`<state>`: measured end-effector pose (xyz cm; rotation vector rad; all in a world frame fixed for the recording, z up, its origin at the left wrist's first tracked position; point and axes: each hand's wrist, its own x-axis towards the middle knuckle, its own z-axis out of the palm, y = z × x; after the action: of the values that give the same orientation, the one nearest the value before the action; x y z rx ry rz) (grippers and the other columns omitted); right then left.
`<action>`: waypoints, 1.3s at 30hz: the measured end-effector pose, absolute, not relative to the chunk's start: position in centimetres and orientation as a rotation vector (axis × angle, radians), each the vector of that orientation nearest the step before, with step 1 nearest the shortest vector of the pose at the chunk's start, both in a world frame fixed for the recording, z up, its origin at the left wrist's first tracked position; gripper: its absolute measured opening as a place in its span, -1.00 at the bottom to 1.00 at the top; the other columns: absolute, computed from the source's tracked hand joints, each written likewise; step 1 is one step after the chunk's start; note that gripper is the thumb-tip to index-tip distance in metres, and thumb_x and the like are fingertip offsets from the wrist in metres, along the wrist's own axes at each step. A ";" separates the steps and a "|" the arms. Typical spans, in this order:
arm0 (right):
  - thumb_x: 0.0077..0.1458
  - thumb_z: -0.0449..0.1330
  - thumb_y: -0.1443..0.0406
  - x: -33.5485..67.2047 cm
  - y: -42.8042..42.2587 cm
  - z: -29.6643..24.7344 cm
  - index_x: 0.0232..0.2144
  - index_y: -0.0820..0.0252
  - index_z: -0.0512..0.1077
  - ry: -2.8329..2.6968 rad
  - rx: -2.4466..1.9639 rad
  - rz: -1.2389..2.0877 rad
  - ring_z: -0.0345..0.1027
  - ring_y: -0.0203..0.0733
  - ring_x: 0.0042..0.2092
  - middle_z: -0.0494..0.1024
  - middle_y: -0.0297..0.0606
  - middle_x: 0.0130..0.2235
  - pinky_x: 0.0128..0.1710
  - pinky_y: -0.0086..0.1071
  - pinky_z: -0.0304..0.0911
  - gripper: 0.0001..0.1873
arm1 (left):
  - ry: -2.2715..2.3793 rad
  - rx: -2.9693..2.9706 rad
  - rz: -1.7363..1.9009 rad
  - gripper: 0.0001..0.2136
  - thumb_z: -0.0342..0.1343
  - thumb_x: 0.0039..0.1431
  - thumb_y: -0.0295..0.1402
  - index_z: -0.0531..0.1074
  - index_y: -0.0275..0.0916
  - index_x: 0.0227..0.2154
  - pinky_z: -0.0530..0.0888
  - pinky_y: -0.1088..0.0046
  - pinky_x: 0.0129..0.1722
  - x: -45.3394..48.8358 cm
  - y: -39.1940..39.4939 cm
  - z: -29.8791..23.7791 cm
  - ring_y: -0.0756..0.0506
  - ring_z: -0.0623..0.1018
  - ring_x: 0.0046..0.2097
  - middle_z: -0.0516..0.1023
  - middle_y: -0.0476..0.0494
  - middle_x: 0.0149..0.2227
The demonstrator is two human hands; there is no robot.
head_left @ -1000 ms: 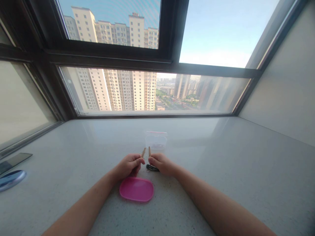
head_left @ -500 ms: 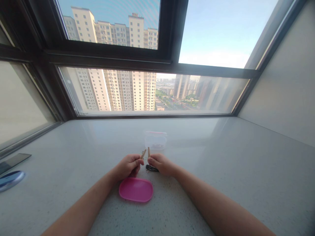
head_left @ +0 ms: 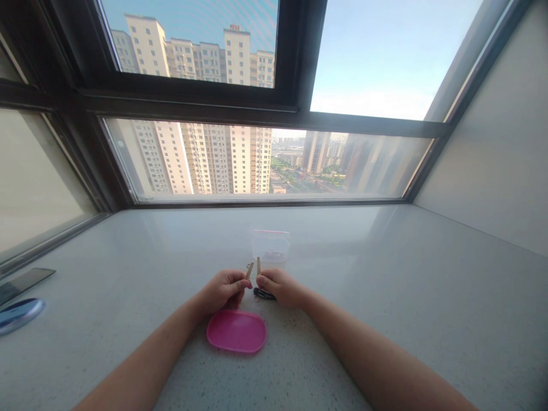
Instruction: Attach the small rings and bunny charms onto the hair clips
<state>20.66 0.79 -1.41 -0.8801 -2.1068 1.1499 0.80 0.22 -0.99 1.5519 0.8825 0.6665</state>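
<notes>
My left hand [head_left: 226, 287] is closed, with thumb and fingers pinching a slim wooden piece [head_left: 249, 270] that looks like half of a clothespin. Opposite it, my right hand [head_left: 281, 285] grips a matching wooden clothespin half [head_left: 258, 266], which points up. A small gap separates the two tips. Under the right fingers lies a black tool [head_left: 264, 294], partly covered, so its kind cannot be told. Just in front of my left hand sits a shallow pink tray [head_left: 236, 331]. Small bits, too tiny to name, lie around the hands.
Beyond my hands is a clear plastic bag [head_left: 271, 244] with a reddish top strip and small pieces inside. At the far left are a dark flat slab [head_left: 26, 283] and a blue oval object [head_left: 20, 315]. Window frames [head_left: 274, 202] border the speckled white counter [head_left: 385, 274].
My left hand and its wooden piece have shifted very slightly to the right. The right hand holds its piece almost unmoved.
</notes>
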 end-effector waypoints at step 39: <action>0.10 -0.06 0.10 20.6 0.6 -1.2 -0.57 0.29 0.22 -2.065 -0.882 1.187 -0.10 -0.43 -0.55 0.07 -0.43 -0.61 -0.59 -0.53 -0.15 -0.61 | 0.871 1.578 0.682 -0.75 0.02 0.05 -0.22 0.41 -0.35 -0.40 0.20 0.58 -0.61 0.7 0.3 -1.3 0.06 0.31 -0.62 0.31 0.04 -0.66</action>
<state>20.62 0.58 -1.19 -0.8824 -2.0650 1.1867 0.65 0.32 -1.33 1.5779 0.8705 0.6824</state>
